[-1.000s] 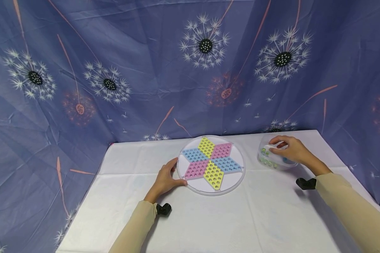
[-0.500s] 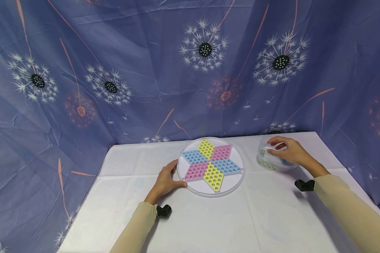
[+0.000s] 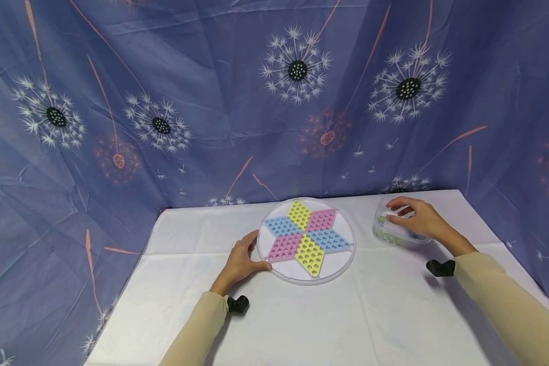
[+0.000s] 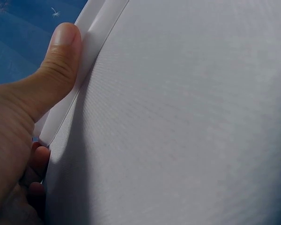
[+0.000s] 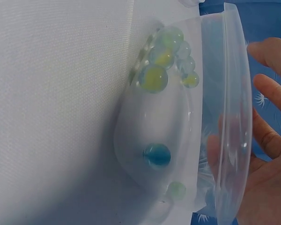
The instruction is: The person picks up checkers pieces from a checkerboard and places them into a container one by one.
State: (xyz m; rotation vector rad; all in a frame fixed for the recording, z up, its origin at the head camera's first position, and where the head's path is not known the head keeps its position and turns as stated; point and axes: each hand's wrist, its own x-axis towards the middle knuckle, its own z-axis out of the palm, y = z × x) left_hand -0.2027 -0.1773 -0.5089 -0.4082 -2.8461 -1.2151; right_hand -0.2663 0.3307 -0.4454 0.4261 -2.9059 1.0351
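Observation:
A round white Chinese checkers board (image 3: 307, 277), with a star of yellow, pink and blue points, lies on the table. At its left edge rests my left hand (image 3: 239, 259), thumb and fingers spread along the rim. The left wrist view shows the thumb (image 4: 61, 61) against the white rim (image 4: 91, 49). My right hand (image 3: 418, 219) hovers over a clear plastic container (image 3: 384, 235), fingers slightly bent and apart. Inside are several green-yellow glass marbles (image 5: 153, 78) and a blue marble (image 5: 157, 155). In the right wrist view, nothing shows between the fingers (image 5: 274, 91), partly seen through the plastic.
A white cloth (image 3: 311, 325) covers the table. Behind it hangs a blue curtain (image 3: 219, 101) with dandelion prints. The container stands to the right of the board, close to the table's back edge. Black wrist cameras (image 3: 440, 268) sit at both cuffs.
My right hand has shifted slightly to the left and lower over the container, hiding more of the marbles. The left hand stays at the board's rim.

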